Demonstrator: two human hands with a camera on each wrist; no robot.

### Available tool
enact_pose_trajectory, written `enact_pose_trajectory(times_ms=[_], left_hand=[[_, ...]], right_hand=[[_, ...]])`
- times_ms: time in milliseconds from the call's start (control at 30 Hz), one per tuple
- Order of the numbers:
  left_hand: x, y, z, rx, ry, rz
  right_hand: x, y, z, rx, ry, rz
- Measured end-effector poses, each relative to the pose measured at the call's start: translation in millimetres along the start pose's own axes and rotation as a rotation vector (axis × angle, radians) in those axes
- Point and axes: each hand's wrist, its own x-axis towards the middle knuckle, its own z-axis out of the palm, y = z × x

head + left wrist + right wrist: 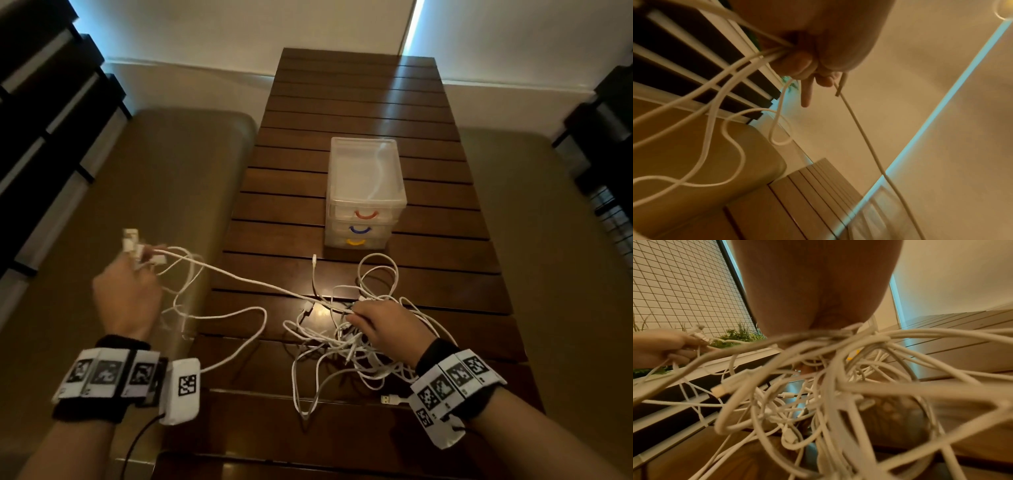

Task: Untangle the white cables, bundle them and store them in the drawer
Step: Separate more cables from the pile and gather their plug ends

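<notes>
Untangling: left hand (pixel 128 294) grips several plug ends, raised off the bench (pixel 359 102); right hand (pixel 383 325) pins the cables (pixel 342 342) tangled before the shut drawer (pixel 365 214). Pulling harder may tighten knots or drag loops off the edge.

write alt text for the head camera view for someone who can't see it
The left hand holds several white cable ends raised off the table's left side, while the right hand grips the tangled white cables on the dark slatted table. Behind stands a clear drawer unit, drawers closed.
</notes>
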Motion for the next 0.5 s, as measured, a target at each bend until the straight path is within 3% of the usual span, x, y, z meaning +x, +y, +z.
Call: enact_pose_trajectory(times_ms=[67,133,267,367,433,500], left_hand=[[7.3,-2.8,-3.9,0.005,0.012,-0.081],[2.9,2.7,1.4,0.084,-0.052,-0.043],[-32.9,33.9,17.0,0.113,-0.168,0.347],[-76.9,66.8,33.3,-0.014,-0.488,0.59],[-101.0,78.3,54.7,0.141,-0.676,0.768],[-111.7,82.6,74.6,0.339,-0.749,0.869]], right_hand=[[-1.4,-0.1,-0.2,-0.003,-0.001,-0.001],[-2.9,-2.0,0.7,0.005,0.011,0.005],[-3.2,-5.2,3.2,0.063,0.072,-0.015],[-3.3,-9.3,2.0,0.069,0.098,-0.045],[-4.4,-13.6,-1.0,0.076,0.096,-0.065],[-5.9,-17.5,-5.0,0.068,0.086,-0.066]])
